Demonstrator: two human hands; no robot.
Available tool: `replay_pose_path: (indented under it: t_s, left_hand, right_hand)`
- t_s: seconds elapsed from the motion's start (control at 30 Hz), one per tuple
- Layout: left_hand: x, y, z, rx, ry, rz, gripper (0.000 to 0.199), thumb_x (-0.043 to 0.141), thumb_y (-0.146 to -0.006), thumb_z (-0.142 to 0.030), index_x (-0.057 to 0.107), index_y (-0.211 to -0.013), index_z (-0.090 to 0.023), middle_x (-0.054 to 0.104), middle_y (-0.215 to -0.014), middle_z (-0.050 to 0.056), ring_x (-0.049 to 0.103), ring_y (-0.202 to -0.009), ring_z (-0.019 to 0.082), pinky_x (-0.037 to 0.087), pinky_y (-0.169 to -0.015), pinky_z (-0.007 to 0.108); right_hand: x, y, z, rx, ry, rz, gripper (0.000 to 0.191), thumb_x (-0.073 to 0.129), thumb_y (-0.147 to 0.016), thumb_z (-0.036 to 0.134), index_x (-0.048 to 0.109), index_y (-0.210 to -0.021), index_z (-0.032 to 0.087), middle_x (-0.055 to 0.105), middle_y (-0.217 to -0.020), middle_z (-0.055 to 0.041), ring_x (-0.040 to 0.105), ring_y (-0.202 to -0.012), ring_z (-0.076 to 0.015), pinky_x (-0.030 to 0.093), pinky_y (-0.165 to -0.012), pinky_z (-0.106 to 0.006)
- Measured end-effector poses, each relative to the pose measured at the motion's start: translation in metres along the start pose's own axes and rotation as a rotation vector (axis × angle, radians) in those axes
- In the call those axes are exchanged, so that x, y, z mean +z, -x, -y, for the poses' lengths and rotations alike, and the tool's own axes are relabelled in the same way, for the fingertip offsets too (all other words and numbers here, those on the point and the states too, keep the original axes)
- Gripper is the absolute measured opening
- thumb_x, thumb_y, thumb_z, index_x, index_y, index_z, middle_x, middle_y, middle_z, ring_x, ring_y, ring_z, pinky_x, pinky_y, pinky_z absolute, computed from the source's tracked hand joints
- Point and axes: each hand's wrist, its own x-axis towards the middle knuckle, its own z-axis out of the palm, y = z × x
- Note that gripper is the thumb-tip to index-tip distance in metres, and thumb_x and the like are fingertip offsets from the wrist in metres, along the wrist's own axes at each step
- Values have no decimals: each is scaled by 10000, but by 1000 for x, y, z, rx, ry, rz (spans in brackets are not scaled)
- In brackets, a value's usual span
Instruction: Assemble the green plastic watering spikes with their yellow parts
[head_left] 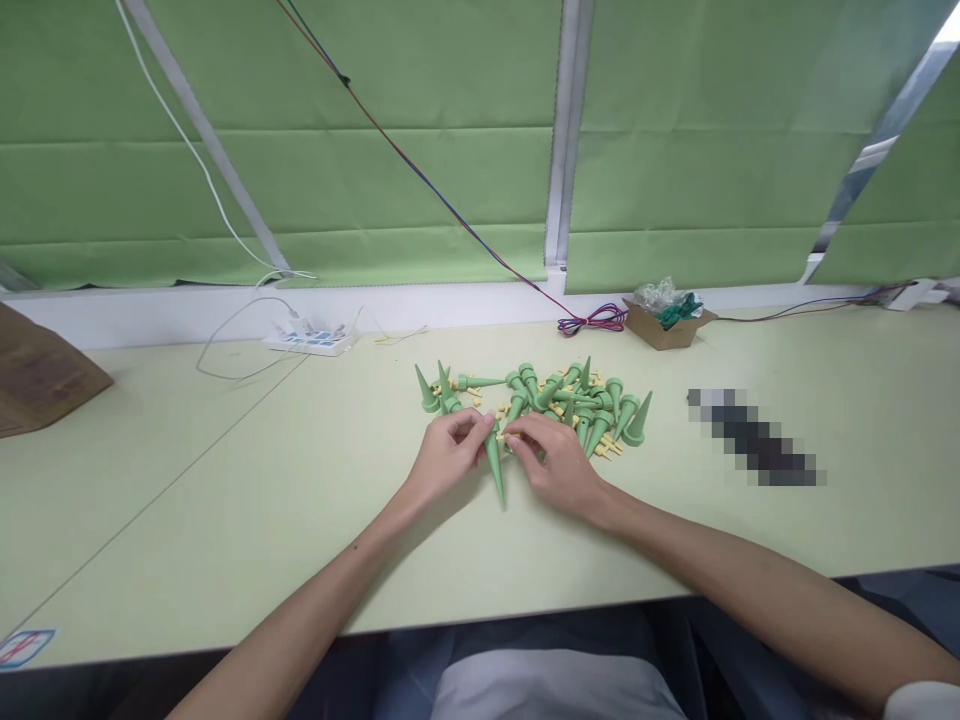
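Note:
My left hand [444, 452] is closed round the wide top of a green plastic watering spike [494, 472], whose pointed end hangs down towards me. Thumb and fingers of my right hand [559, 466] are pinched at the spike's side on a small yellow plastic piece [502, 435], mostly hidden by the fingertips. Just beyond my hands lies a pile of similar green spikes [598, 430], mixed with small yellow pieces [609, 447]. A few more spikes are left of the pile, one of them a standing cone [426, 388].
At the back are a small cardboard box [664, 328] with plastic wrapping, a bundle of red and blue wire [592, 320] and a white power strip [315, 341]. A brown cardboard object [45, 370] sits at far left. A pixelated dark object [757, 440] lies right of the pile.

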Motion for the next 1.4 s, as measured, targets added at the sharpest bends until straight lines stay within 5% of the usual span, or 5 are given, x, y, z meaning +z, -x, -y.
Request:
replay_pose_path:
  t_s: [0.67, 1.03, 1.27, 1.4]
  left_hand:
    - [4, 4, 2, 117, -129, -110, 384, 548, -908, -454, 555, -654, -167, 486, -579, -34, 431, -541, 96, 338, -536, 239]
    - [0, 7, 2, 355, -234, -97, 293, 522, -939, -363, 665, -784, -158, 616, -688, 12, 513, -614, 114, 388, -563, 242]
    - [1, 7, 7, 534, -280, -121, 152, 563, -918, -294, 637, -882, -167, 584, -717, 10, 505, -602, 105, 412, -544, 229]
    - [3, 8, 8, 515, -285, -141, 179, 560, -922, -298, 592, -1063, -193, 583, -763, 0, 523, -623, 105, 429, -552, 224]
  right_hand:
    - [-1, -1, 3, 88, -69, 35, 138, 504, -921, 162, 637, -884, 175, 635, -746, -24, 537, -635, -145, 431, -616, -272]
    - [-4, -4, 10, 403, -499, 75, 146, 562, -902, 316, 592, -841, 186, 554, -567, 26, 533, -443, -131, 456, -455, -264]
    - [-4, -7, 8, 447, -652, 80, 209, 608, -870, 397, 565, -826, 198, 559, -571, 28, 536, -435, -134, 462, -426, -270]
    - [-3, -7, 8, 439, -669, 46, 220, 618, -864, 408, 560, -829, 199, 547, -574, 32, 545, -446, -137, 461, -408, -266]
